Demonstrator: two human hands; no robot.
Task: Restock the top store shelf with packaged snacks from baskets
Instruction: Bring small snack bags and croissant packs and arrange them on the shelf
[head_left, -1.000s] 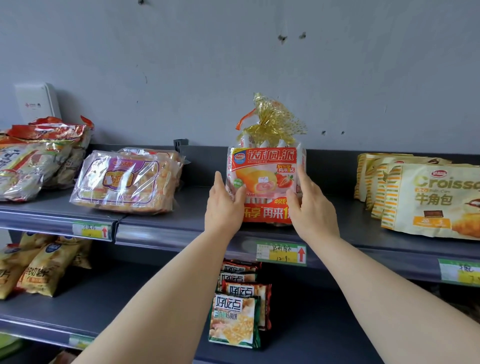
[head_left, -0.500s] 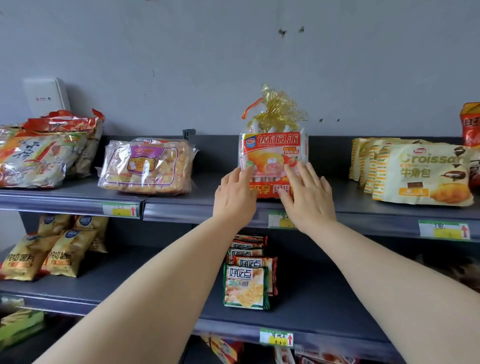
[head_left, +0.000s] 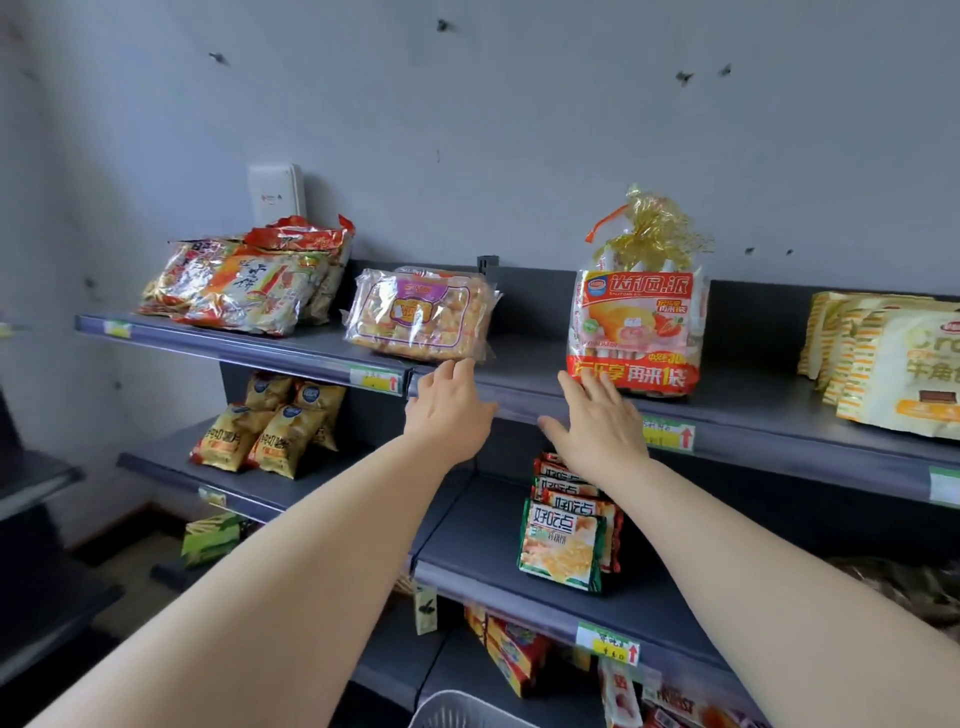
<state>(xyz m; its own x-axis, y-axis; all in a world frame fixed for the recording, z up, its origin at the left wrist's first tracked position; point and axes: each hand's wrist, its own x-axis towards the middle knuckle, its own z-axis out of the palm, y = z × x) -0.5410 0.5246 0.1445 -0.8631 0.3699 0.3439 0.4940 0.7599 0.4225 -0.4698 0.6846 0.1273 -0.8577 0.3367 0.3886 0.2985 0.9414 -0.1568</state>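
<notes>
Clear cake pack (head_left: 421, 314) lies just up-left of the left hand (head_left: 447, 410) fingers, which are spread and empty at the top shelf (head_left: 530, 358) lip. Right hand (head_left: 597, 421) is loose and empty too. The red pie bag (head_left: 636, 332) stands just past its fingertips, upright, label out, faced for shoppers I'd guess.
</notes>
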